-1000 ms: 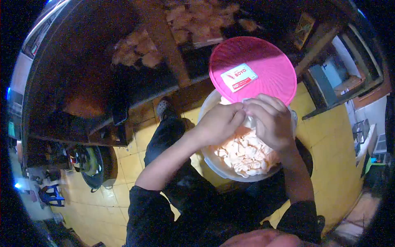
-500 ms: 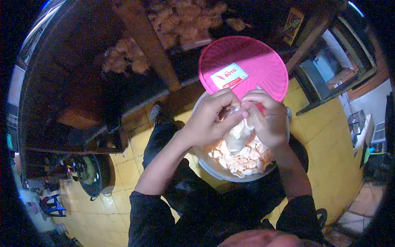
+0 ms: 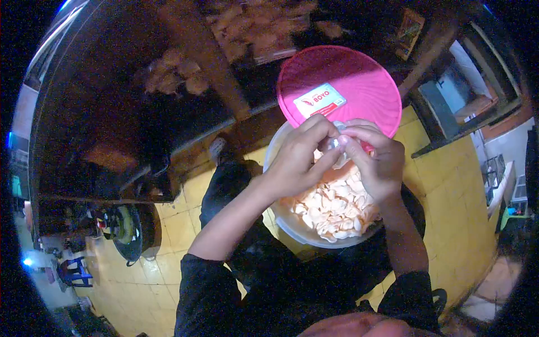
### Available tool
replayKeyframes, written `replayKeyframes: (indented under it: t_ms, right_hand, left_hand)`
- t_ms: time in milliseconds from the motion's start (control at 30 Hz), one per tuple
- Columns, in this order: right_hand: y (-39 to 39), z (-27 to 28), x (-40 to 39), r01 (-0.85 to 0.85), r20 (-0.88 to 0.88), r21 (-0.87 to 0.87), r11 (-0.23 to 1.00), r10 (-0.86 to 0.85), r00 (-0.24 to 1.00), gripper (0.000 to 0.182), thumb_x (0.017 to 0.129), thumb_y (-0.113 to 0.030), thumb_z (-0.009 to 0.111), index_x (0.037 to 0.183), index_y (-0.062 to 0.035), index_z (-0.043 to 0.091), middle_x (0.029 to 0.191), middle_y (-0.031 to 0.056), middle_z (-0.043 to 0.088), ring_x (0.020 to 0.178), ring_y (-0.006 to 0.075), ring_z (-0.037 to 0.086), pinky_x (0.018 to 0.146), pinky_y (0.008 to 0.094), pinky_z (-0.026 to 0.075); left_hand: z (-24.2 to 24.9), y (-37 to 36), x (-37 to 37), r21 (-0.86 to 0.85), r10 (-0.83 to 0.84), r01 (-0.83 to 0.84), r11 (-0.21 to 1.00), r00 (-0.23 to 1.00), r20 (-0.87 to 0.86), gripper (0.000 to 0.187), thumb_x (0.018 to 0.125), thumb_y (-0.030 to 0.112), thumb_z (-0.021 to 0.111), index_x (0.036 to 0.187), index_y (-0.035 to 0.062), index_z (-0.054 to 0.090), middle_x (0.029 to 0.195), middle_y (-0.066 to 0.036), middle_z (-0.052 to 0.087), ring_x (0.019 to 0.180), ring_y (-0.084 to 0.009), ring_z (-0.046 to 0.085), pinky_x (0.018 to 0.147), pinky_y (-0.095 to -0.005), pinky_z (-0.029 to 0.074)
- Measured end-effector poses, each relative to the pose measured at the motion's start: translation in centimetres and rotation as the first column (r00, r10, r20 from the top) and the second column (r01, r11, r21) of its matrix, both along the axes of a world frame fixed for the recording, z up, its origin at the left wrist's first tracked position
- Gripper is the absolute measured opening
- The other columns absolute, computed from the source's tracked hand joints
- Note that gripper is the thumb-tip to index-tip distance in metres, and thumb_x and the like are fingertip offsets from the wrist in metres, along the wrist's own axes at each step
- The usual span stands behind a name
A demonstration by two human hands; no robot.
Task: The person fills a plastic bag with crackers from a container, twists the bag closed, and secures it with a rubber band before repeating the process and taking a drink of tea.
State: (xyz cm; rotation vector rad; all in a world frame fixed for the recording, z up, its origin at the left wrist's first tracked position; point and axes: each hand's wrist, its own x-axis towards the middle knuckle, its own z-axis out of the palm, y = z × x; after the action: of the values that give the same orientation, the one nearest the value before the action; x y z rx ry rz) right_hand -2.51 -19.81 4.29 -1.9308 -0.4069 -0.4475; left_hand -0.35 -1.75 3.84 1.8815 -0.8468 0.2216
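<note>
My left hand (image 3: 307, 153) and my right hand (image 3: 377, 160) meet above a translucent tub (image 3: 287, 226). Between their pinched fingertips is a clear plastic bag (image 3: 339, 162), bunched up and mostly hidden by the fingers. Something small and red (image 3: 367, 147) shows against my right fingers. Pale, curled crackers (image 3: 337, 209) fill much of the tub, which sits between my legs. Behind the hands, a round pink lid (image 3: 370, 78) leans over the tub's far rim, with a white and red label (image 3: 321, 101) on it.
Dark wooden furniture (image 3: 213, 67) rises ahead and to the left, with brownish heaps (image 3: 258, 28) on it. At left, a black pan (image 3: 135, 233) stands over the yellow tiled floor (image 3: 443, 196). Farther left is a blue stool (image 3: 76, 272). A wooden frame (image 3: 466, 121) stands at right.
The bag hung down over the crackers before; now it is bunched up at the fingertips, uncovering more crackers. The view has shifted slightly.
</note>
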Motion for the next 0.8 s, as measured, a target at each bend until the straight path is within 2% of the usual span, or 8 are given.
replayKeyframes:
  t_ms: [33,100,200,333,467,667,733,800]
  right_hand:
    - [0.1,0.0,-0.1,-0.012,-0.001,0.003,1.0,0.012,1.0,0.016,0.084,-0.01,0.07,0.096,0.0005,0.068,0.093,0.0143,0.071,0.091,0.0233,0.068,0.084,0.034,0.053]
    - [0.4,0.2,-0.6,0.068,-0.243,0.255,0.964,-0.004,0.97,0.018,0.086,-0.012,0.068,0.1,-0.0001,0.067,0.096,0.0138,0.07,0.092,0.0202,0.067,0.084,0.0329,0.053]
    - [0.2,-0.2,-0.2,-0.02,-0.121,0.299,0.954,0.058,0.991,0.019,0.088,-0.014,0.066,0.102,-0.0001,0.065,0.101,0.0146,0.069,0.094,0.0186,0.066,0.084,0.032,0.053]
    - [0.1,0.4,0.0,-0.085,0.011,0.055,0.995,0.084,0.996,0.02,0.091,-0.014,0.063,0.105,0.0014,0.065,0.103,0.0165,0.068,0.095,0.0238,0.067,0.087,0.0349,0.052]
    - [0.3,1.2,0.2,-0.126,0.067,0.001,0.992,0.126,0.99,0.021,0.091,-0.015,0.064,0.103,0.0014,0.067,0.101,0.0166,0.069,0.094,0.025,0.067,0.088,0.0353,0.051]
    - [-1.1,1.7,0.0,-0.144,-0.202,-0.054,0.988,0.131,0.971,0.02,0.086,-0.014,0.067,0.096,0.0027,0.07,0.093,0.0131,0.071,0.086,0.0178,0.068,0.08,0.0298,0.053]
    - [-1.6,2.5,-0.2,-0.174,-0.445,-0.064,0.983,0.128,0.886,0.017,0.082,-0.012,0.068,0.091,0.0016,0.069,0.081,0.0084,0.07,0.073,0.0129,0.066,0.067,0.0274,0.053]
    - [-2.0,1.8,-0.1,-0.197,-0.457,-0.036,0.98,0.16,0.875,0.014,0.081,-0.012,0.068,0.086,0.0004,0.068,0.075,0.0055,0.067,0.067,0.011,0.062,0.061,0.0268,0.051]
  left_hand:
    - [-0.1,-0.2,-0.2,0.003,0.012,-0.012,1.0,1.0,-0.001,0.015,0.085,0.008,0.067,0.093,0.0008,0.057,0.088,-0.008,0.057,0.078,-0.0165,0.057,0.067,-0.0296,0.046]
    - [-0.2,-0.6,-0.6,-0.149,0.046,-0.058,0.987,0.996,-0.082,0.016,0.083,0.008,0.07,0.094,0.0002,0.061,0.089,-0.008,0.06,0.076,-0.0154,0.057,0.067,-0.0286,0.046]
    - [-0.5,-0.6,-0.5,-0.199,0.069,-0.081,0.977,0.995,-0.065,0.017,0.08,0.007,0.073,0.094,0.0005,0.065,0.089,-0.008,0.063,0.076,-0.0142,0.058,0.068,-0.0278,0.046]
    - [-0.6,-0.3,-0.6,-0.256,0.077,-0.096,0.962,0.993,-0.084,0.015,0.08,0.007,0.07,0.093,-0.0002,0.066,0.091,-0.008,0.065,0.083,-0.0156,0.062,0.074,-0.0282,0.049]
    - [-0.6,-0.3,-0.4,-0.339,0.093,-0.124,0.933,0.99,-0.106,0.013,0.079,0.006,0.067,0.091,0.0001,0.067,0.092,-0.009,0.066,0.083,-0.0167,0.063,0.076,-0.0289,0.05]
    - [-1.1,-0.1,-0.3,-0.221,0.077,-0.084,0.972,0.996,-0.043,0.012,0.077,0.005,0.064,0.088,0.0026,0.068,0.081,-0.008,0.066,0.076,-0.0167,0.064,0.07,-0.0294,0.049]
    - [-0.4,0.0,-0.8,-0.163,-0.01,-0.027,0.986,0.976,-0.22,0.01,0.077,0.006,0.062,0.085,0.0035,0.068,0.078,-0.007,0.065,0.073,-0.0171,0.063,0.068,-0.0301,0.049]
    - [-0.7,-0.2,-0.8,-0.152,-0.019,-0.009,0.988,0.983,-0.183,0.01,0.076,0.006,0.062,0.085,0.0039,0.066,0.078,-0.007,0.065,0.073,-0.0172,0.063,0.067,-0.0301,0.048]
